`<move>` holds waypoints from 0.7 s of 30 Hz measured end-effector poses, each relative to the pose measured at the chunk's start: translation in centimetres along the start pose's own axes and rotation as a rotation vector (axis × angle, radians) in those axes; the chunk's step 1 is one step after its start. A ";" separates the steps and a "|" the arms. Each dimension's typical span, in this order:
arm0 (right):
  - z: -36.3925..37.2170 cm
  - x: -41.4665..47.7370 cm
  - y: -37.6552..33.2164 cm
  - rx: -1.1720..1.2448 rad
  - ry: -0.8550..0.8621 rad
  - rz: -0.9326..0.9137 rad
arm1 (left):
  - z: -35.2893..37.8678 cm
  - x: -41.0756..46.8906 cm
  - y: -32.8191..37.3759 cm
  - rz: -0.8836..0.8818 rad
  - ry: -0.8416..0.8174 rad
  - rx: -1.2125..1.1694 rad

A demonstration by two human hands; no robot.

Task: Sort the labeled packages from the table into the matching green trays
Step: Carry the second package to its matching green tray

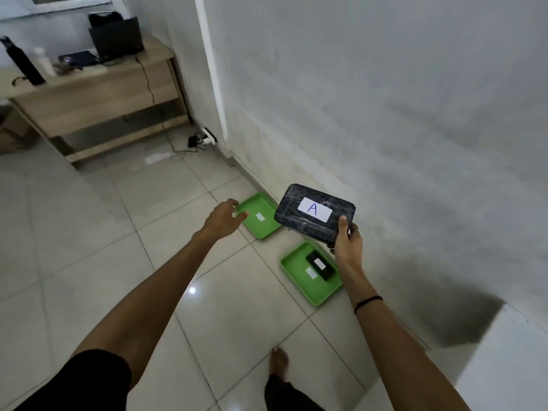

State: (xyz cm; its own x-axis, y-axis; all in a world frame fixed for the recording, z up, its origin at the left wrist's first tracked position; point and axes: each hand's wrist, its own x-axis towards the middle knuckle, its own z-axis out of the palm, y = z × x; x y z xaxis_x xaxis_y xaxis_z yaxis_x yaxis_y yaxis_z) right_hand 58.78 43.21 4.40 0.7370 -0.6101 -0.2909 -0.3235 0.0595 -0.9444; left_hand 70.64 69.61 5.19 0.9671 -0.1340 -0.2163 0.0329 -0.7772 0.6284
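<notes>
Two green trays on the floor by the wall: far tray [261,229] bare, near tray [299,280] holding a small package [319,266]. Right hand [347,247] clamped on the "A" package [314,213], raised between them. Left hand [222,219] fingers apart, over the far tray's left edge.

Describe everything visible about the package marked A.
The package is a flat, dark, rounded rectangle wrapped in glossy film, with a white label bearing a blue handwritten A. It is held tilted in mid-air near the wall, above the floor, in the grip of the right hand at its near corner. Nothing else touches it.
</notes>
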 end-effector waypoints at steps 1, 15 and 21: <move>1.7 1.1 -0.3 0.005 -0.003 0.011 | -0.6 1.5 -0.6 -0.011 -0.009 0.003; 22.5 13.2 -2.0 -0.023 -0.071 0.167 | -8.7 23.4 -8.4 -0.072 -0.137 0.013; 32.1 19.1 0.1 -0.036 0.114 0.296 | -11.0 37.0 -13.6 -0.028 -0.225 0.029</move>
State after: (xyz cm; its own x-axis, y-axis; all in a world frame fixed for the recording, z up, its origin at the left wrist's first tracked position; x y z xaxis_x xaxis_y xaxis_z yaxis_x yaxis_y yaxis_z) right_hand 91.87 56.97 -6.12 0.5372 -0.6554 -0.5308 -0.5361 0.2205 -0.8148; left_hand 108.75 81.94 -3.15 0.8852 -0.2432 -0.3965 0.0488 -0.7992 0.5991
